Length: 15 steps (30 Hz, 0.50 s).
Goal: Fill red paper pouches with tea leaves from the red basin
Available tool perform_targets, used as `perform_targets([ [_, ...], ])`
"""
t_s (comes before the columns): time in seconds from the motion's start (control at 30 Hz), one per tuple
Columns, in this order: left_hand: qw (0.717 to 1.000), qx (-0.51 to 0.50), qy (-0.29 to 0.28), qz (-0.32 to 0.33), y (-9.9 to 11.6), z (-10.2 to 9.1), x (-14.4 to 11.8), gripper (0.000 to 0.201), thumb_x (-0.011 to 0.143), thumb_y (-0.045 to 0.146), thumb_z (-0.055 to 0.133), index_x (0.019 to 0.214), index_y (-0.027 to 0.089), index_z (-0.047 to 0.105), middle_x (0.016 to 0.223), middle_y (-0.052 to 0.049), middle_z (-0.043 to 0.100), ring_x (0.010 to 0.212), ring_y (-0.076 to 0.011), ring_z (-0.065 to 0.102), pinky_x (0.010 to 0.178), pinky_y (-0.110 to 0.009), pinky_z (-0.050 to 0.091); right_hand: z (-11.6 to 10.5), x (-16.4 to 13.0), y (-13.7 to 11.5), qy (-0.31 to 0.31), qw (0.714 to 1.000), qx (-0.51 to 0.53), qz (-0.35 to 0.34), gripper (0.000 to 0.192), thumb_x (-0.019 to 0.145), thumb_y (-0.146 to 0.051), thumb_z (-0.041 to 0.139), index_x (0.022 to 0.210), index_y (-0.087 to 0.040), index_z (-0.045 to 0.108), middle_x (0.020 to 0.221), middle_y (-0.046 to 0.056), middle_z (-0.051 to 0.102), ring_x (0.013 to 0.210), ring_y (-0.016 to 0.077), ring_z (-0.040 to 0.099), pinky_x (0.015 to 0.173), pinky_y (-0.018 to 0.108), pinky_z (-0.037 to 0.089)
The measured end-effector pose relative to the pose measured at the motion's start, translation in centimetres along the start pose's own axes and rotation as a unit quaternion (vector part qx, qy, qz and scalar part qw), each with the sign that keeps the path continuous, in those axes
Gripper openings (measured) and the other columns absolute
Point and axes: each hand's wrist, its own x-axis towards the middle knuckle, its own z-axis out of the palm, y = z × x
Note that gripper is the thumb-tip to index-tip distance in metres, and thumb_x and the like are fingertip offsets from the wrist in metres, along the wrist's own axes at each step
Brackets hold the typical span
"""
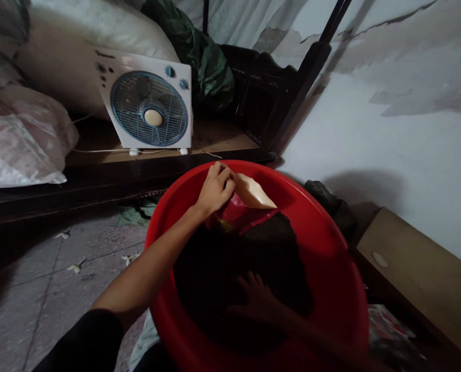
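Note:
A large red plastic tub [331, 258] stands before me, holding a heap of dark, fine loose material [249, 263] whose kind I cannot make out. My left hand [216, 188] grips the edge of a red bag [236, 209] near the tub's far rim. The bag's mouth gapes toward the right, showing a pale inner lining. Low over the dark heap, or touching it, is my right hand [256, 299], its fingers spread and nothing visible in them. Shadow hides much of that hand and forearm.
Behind the tub, a white box fan [149, 103] stands on a wooden platform [230, 137] among stuffed sacks [21, 129] and a green bag [203, 62]. A cardboard box [416, 279] sits at the right by the wall. Small pale scraps [75, 267] lie on the tiled floor.

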Motion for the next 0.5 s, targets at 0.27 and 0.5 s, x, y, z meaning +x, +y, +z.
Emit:
perform_targets([
  [0.27,0.999,-0.02,-0.01,0.033,0.0,-0.2,0.0,0.018,0.089,0.021,0.041,0.091,0.02,0.059,0.104,-0.008,0.053,0.102,-0.0219,0.054,0.097,-0.042,0.05,-3.5,-1.8,1.0,0.195,0.928,0.286,-0.139,0.019,0.067,-0.024,0.061,0.085,-0.021,0.059,0.081,-0.001,0.061,0.08,0.0178,0.059,0.075,0.029,0.048],
  [0.5,0.991,-0.046,-0.111,0.066,1.4,-1.4,-0.4,0.022,0.093,0.027,0.042,0.1,0.02,0.062,0.116,-0.008,0.053,0.096,-0.019,0.059,0.084,-0.036,0.055,-15.7,-5.4,-4.5,0.506,0.644,0.558,-0.129,0.037,0.072,-0.046,0.072,0.1,-0.025,0.059,0.093,0.0,0.062,0.069,0.0126,0.054,0.049,0.019,0.04],
])
